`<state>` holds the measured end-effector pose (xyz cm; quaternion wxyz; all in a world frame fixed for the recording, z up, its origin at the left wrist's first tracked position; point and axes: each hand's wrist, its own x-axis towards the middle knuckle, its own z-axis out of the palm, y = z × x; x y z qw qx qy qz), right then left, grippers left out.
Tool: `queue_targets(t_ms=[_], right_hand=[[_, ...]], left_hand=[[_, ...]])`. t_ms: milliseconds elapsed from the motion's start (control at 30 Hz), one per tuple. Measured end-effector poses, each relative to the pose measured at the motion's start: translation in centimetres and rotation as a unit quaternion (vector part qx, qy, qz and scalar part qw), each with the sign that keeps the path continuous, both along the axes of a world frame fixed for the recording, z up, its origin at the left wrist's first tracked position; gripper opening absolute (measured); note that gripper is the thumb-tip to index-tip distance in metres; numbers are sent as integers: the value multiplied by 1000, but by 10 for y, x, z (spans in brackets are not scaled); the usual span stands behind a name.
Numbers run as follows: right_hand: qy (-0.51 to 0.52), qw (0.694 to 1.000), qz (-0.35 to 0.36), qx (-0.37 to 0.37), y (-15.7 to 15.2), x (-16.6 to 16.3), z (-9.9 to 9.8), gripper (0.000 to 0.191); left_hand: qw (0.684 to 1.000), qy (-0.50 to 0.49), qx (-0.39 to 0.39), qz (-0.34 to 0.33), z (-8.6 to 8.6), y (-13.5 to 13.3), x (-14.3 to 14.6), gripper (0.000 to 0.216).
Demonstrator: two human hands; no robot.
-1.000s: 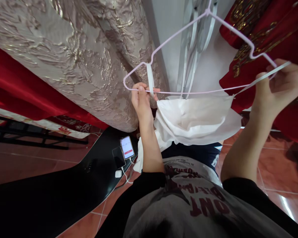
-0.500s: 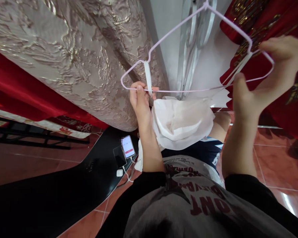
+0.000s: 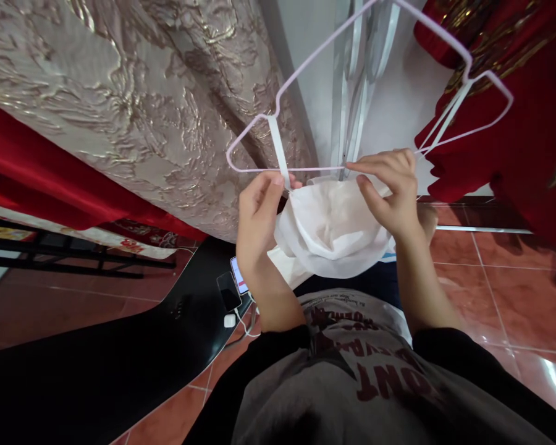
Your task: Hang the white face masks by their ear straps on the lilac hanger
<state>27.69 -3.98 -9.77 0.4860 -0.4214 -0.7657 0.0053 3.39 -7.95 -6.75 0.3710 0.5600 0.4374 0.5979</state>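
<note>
A pale pink wire hanger (image 3: 306,62) hangs in front of me, with a white strappy garment (image 3: 333,228) slung under its bottom bar. One white strap (image 3: 278,148) loops over the hanger's left notch, another strap (image 3: 445,120) over the right notch. My left hand (image 3: 257,216) pinches the garment's upper left edge just below the bar. My right hand (image 3: 389,188) pinches the garment's top edge near the middle of the bar. Both hands are closed on the white cloth.
A beige and gold brocade curtain (image 3: 120,99) hangs at left over red fabric (image 3: 37,167). Red and gold cloth (image 3: 528,123) hangs at right. Below lie a black glossy surface (image 3: 120,358) with a phone (image 3: 238,281) on a white cable, and a red tiled floor (image 3: 491,272).
My right hand let go of the right strap at the hanger's notch and came down left to the garment's top edge. My left hand slipped from the bar onto the cloth.
</note>
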Motion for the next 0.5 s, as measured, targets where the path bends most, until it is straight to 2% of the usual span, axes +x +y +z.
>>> queue_targets(t_ms=[133,267,367,467,500], right_hand=[[18,1000,13,-2,-2,6,4,21],[13,1000,17,-14,-4,14,7,21],[9,1000,17,-13,-3,16,6,22],[6,1000,17,-10,-2,15,3,23],[5,1000,21,-11,-2,14,2,24]], left_hand=[[999,-19,31,38,25,-14,-4,30],[993,-102,62,25,37,1,-16,29],[980,-156,87,88,28,20,-31,32],[957,-194,114,184,7,29,-40,25],[956,-190,103,197,1,29,-39,22]])
